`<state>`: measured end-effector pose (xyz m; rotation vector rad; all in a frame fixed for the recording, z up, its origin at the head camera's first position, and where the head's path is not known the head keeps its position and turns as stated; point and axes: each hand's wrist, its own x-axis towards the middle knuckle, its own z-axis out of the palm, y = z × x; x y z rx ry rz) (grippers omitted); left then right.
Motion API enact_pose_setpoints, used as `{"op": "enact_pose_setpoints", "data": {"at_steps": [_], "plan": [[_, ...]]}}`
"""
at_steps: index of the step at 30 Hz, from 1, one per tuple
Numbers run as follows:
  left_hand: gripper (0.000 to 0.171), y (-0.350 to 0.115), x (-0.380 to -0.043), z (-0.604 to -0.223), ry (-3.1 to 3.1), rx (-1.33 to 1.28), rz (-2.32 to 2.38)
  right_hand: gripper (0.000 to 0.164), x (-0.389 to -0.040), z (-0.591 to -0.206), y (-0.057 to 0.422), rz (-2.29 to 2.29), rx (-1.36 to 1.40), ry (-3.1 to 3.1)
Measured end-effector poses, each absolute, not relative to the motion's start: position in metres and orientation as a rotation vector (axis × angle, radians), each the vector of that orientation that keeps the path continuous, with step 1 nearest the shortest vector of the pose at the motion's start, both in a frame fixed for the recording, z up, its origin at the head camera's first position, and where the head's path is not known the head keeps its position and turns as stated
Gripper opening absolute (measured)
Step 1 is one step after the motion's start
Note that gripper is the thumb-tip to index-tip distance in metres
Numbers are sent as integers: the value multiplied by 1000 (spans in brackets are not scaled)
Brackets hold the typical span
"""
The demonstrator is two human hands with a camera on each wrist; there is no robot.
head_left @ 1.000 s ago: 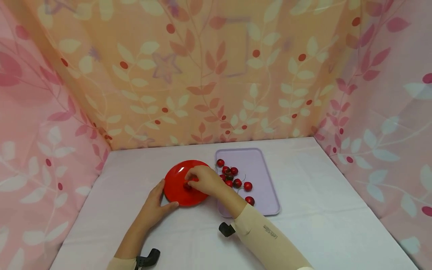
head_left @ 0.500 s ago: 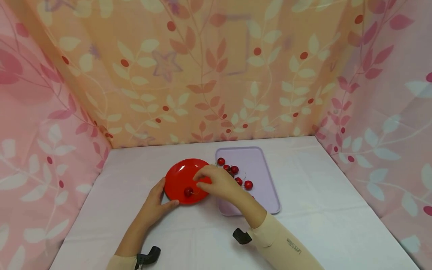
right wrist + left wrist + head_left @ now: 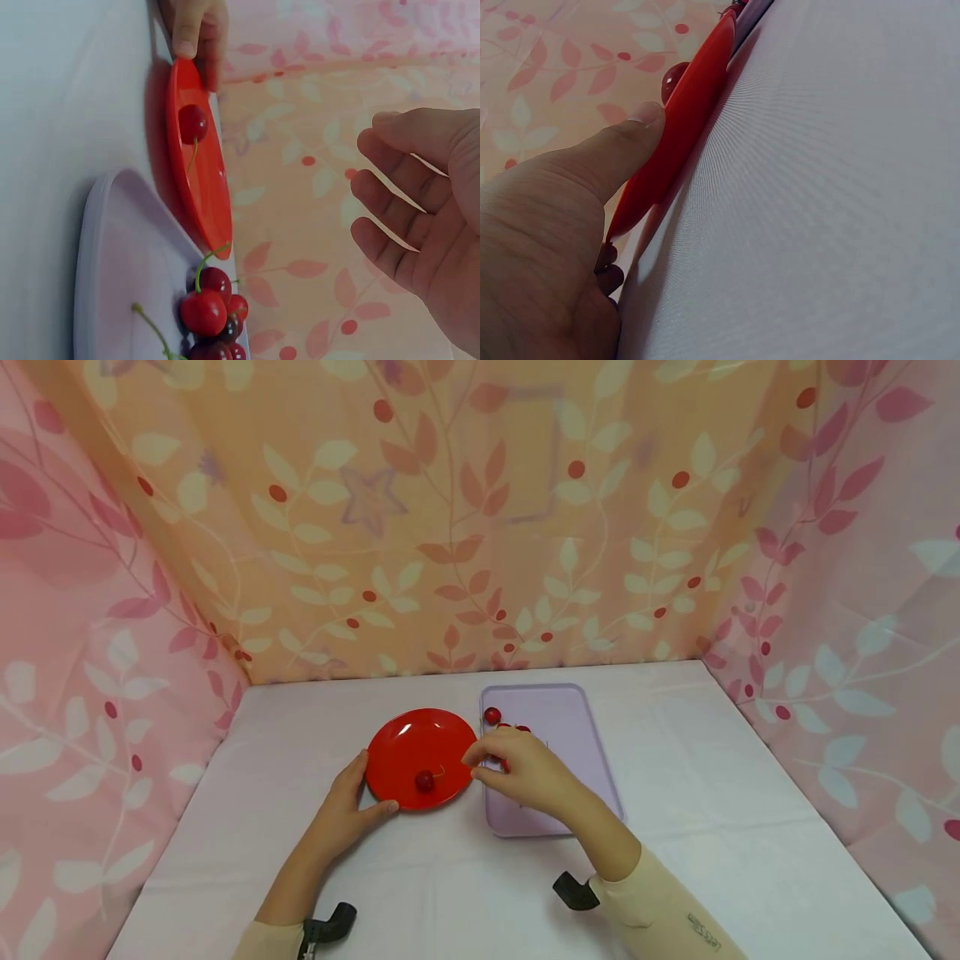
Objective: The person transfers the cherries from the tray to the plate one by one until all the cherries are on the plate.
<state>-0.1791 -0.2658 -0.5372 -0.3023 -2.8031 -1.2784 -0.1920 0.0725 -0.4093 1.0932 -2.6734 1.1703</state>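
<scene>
My left hand [image 3: 348, 806] holds the rim of a shiny red plate [image 3: 408, 735] at its left side. In the left wrist view the thumb [image 3: 630, 142] lies on the plate's edge, and the fingers are mostly hidden. One dark red cherry [image 3: 425, 781] with a green stem sits on the plate. My right hand [image 3: 525, 768], fingers loosely bent with nothing between them, hovers over the left part of a pale purple tray [image 3: 558, 710]. Several stemmed cherries [image 3: 204, 312] lie in the tray; in the head view this hand covers most of them.
A white cloth [image 3: 427, 885] covers the table. Leaf-patterned curtains [image 3: 465, 527] rise behind it and on both sides. The tray stands just right of the plate, their edges close together. Black wrist cameras [image 3: 576, 892] project from both forearms.
My right hand has let go of the cherry on the plate and moved right, over the tray. The cherry has rolled slightly. My left hand stays at the plate's rim.
</scene>
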Motion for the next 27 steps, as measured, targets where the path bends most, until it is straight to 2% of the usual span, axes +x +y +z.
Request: {"op": "enact_pose_setpoints", "data": {"at_steps": [11,27], "plan": [[111,-266,-180,-537,-2804,-301,-1274,22,-190,-421,102,1042,1115,-2658],[109,-266,-180,-539,-2768,-360,-1293,27,-196,-457,128,1011,1075,-2852]]}}
